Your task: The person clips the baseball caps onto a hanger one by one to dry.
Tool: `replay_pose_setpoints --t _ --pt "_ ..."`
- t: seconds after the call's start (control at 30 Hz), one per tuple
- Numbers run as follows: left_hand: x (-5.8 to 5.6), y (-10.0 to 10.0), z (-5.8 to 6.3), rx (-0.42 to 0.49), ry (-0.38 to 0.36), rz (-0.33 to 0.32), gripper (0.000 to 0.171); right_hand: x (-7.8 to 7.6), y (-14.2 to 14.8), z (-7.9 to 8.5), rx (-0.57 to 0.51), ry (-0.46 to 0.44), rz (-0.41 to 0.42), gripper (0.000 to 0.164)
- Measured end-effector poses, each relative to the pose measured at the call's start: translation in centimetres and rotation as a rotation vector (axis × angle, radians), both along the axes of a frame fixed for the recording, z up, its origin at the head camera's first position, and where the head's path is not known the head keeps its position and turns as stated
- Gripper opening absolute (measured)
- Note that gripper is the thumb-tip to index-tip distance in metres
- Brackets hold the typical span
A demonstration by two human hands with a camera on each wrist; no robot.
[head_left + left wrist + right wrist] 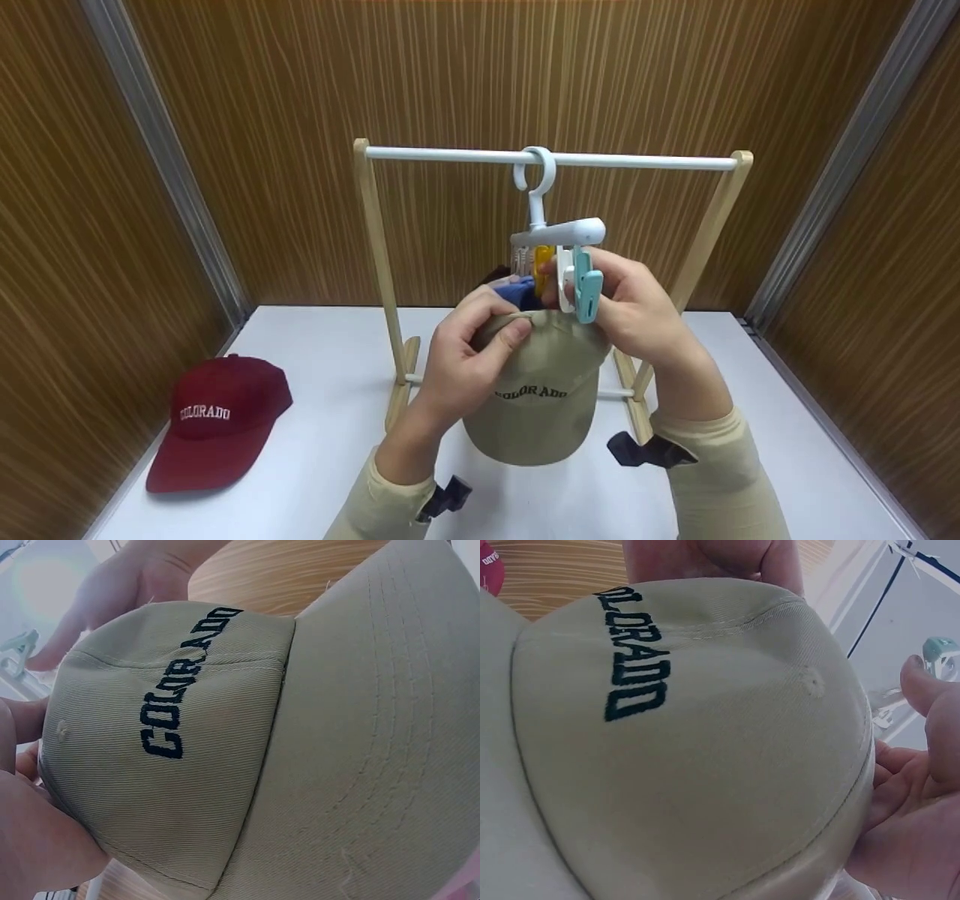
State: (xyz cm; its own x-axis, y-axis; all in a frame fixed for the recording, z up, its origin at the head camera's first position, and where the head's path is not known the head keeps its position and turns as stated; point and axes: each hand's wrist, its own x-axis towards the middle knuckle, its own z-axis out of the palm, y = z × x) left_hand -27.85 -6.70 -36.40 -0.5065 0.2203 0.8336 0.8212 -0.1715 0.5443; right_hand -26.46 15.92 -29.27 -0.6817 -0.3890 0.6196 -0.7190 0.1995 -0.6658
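A khaki cap [536,420] with dark COLORADO lettering hangs brim down in front of the rack. My left hand [469,356] pinches its upper edge between thumb and fingers. My right hand [637,307] reaches behind the cap's crown, its fingers curled about the white clip [565,281] on the hanger. The teal clip [587,289] hides part of those fingers. Just left of them is a yellow clip [542,266]. Blue fabric [514,292] shows behind the khaki cap. In the right wrist view, the crown [727,727] fills the middle, with the right thumb [922,686] close by the teal clip.
A white hanger [559,234] hooks over the bar [450,155] of a wooden-legged rack. Clear clips [520,261] and dark fabric are farther back under it. A red COLORADO cap [217,424] lies on the white table [322,450] at left. Wood-patterned walls enclose the table.
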Motion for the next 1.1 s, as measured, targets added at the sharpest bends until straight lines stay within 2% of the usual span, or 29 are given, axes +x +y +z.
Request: replay_pose_setpoints --t 0.6,0.7,0.93,1.1 --pt "0.0 0.0 -0.3 0.001 0.003 0.004 0.005 0.1 -0.6 0.5 -0.044 -0.001 0.065 0.022" --pt "0.0 0.0 -0.3 0.001 0.011 0.005 0.004 0.3 -0.9 0.5 -0.063 0.005 0.029 0.020" --pt "0.1 0.1 -0.3 0.012 0.029 0.006 0.004 0.9 -1.4 0.6 -0.100 -0.012 -0.154 0.018" --pt "0.1 0.2 -0.4 0.020 0.041 -0.004 0.005 0.9 -1.7 0.6 -0.124 -0.019 -0.205 0.019"
